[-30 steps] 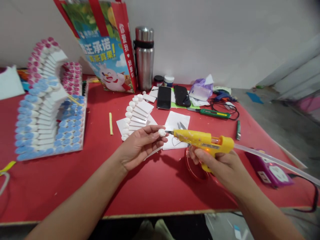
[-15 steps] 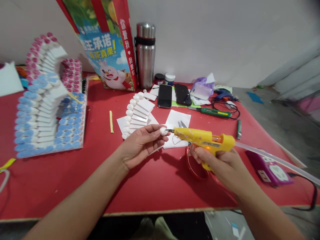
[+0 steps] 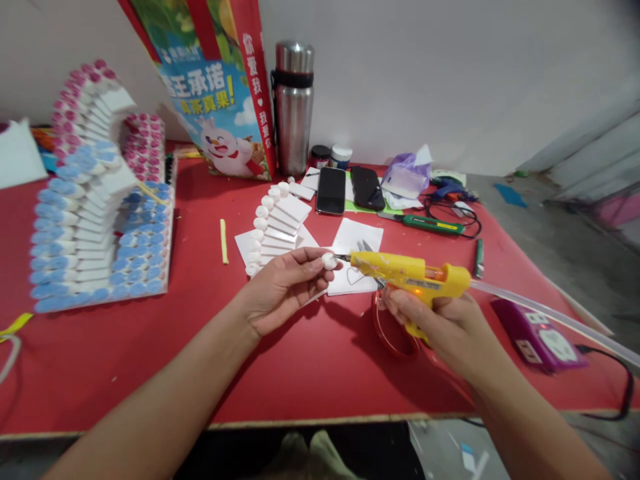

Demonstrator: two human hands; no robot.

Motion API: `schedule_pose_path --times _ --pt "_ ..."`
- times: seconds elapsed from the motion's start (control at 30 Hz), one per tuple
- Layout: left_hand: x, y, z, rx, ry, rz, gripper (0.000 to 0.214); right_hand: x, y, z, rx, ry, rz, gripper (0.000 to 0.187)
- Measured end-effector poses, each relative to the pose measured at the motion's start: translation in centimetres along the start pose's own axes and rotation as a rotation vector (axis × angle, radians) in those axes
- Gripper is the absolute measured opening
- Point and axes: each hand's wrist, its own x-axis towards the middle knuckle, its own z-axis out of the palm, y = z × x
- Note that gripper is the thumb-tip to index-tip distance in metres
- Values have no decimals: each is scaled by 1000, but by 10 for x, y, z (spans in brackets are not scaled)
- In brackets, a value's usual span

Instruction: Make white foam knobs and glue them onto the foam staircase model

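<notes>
Staying put, left hand (image 3: 285, 287) pinches white ball (image 3: 329, 261); right hand (image 3: 440, 327) grips glue gun (image 3: 410, 275).

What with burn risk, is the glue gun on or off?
On: an orange light glows on the glue gun, gripped in the right hand, nozzle at the white bead in the left hand.

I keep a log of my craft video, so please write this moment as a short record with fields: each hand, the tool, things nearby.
left hand: pinches a small white ball at its fingertips
right hand: grips the yellow glue gun
nozzle: points at the ball; contact unclear
glue stick: clear, sticks out behind the gun
surface: red table
nearby: white stepped piece beyond the left hand; blue and pink model at far left; steel flask and phone at the back
</notes>
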Motion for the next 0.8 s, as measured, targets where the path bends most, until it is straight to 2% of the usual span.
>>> schedule_pose_path --times 0.5,0.8 --pt "1 1 0 -39 55 -2 15 -1 2 2 26 8 33 44" --pt "2 -1 -3 -15 30 -1 15 0 -1 0 -20 16 -32 39"
